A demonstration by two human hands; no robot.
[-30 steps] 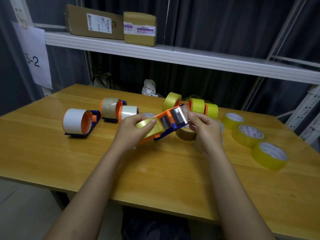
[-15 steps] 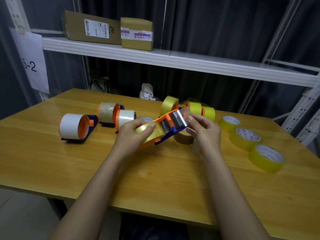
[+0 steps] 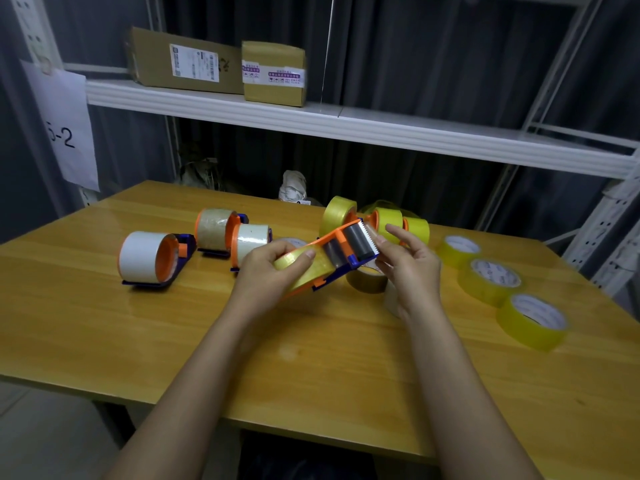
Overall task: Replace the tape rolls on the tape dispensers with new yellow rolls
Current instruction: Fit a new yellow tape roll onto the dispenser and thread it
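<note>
Left hand (image 3: 266,271) has its grip wrapped round the yellow roll (image 3: 304,268) seated in the orange dispenser (image 3: 341,252), thumb laid along the roll's face; dispenser is raised off the counter (image 3: 104,323), tilted, toothed blade end up and toward the right. Right hand (image 3: 408,265) sits at that blade end, thumb and lower fingers curled close against the roller and blade, index finger lifted clear; cannot tell whether it pinches the tape end or the frame. Open counter lies in front of both forearms, broad bare wood running to the near edge; more bare wood at far left. Three dispensers with pale rolls (image 3: 194,247) stand left of the hands, close together. Behind the held dispenser, a cluster of yellow-loaded dispensers (image 3: 384,220) near the far edge, overlapping so the count is unclear. A brown roll (image 3: 367,280) lies flat just under the raised dispenser, partly hidden by the right hand. Three spare yellow rolls (image 3: 491,278) lie flat in a line toward the right edge, apart from the hands. Shelf (image 3: 346,123) overhangs the back of the counter, carrying two cardboard boxes (image 3: 221,67). Paper sign (image 3: 69,129) at left, first character cut off.
</note>
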